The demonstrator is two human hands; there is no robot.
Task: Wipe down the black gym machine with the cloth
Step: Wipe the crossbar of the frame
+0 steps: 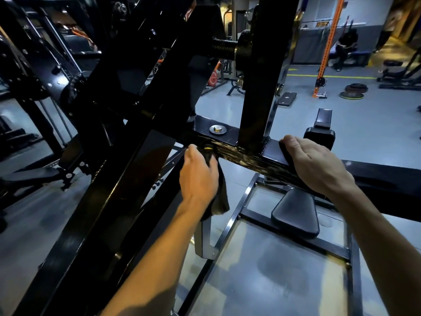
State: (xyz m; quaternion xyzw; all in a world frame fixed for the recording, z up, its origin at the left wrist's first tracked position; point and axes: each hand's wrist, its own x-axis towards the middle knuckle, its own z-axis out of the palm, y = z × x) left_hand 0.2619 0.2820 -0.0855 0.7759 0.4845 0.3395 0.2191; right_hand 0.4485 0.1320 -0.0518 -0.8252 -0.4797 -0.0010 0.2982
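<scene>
The black gym machine (pixel 136 124) fills the left and middle, with a slanted beam, an upright post and a horizontal bar (pixel 246 156). My left hand (pixel 198 176) grips a dark cloth (pixel 219 197) and holds it against the horizontal bar beside a small yellow-topped knob (pixel 207 147). The cloth's loose end hangs below the hand. My right hand (pixel 316 165) rests on top of the same bar to the right of the upright post, fingers curled over its far edge.
A black padded seat (pixel 296 215) sits on the low frame below the bar. A round metal cap (pixel 217 129) lies on the bar's far end. Weight plates (pixel 353 91), an orange rack upright (pixel 328 46) and a seated person (pixel 344 47) are at the back right.
</scene>
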